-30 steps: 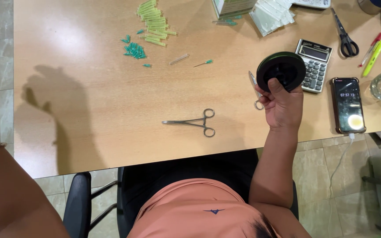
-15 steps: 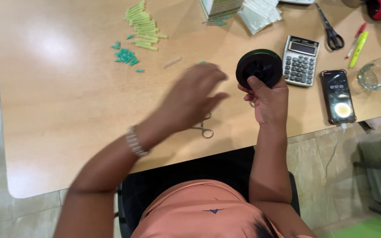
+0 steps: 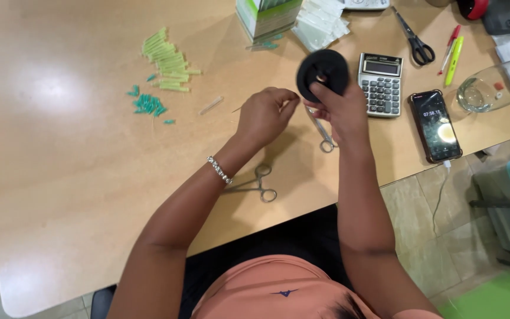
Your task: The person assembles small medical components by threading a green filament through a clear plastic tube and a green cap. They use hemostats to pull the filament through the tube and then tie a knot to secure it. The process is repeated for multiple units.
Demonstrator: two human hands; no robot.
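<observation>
Wooden table [image 3: 60, 177], right hand [image 3: 337, 112] gripping black spool [image 3: 324, 72], perhaps scissors [image 3: 320, 130]

Office-like work desk [image 3: 60, 195]: calculator [image 3: 381, 84], scissors [image 3: 413, 39], pens [image 3: 452, 52], phone [image 3: 435, 125].

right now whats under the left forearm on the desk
A pair of steel forceps lies on the wooden desk under the left forearm. Only the ring handles and part of the shanks show; the arm covers the tips.
</observation>
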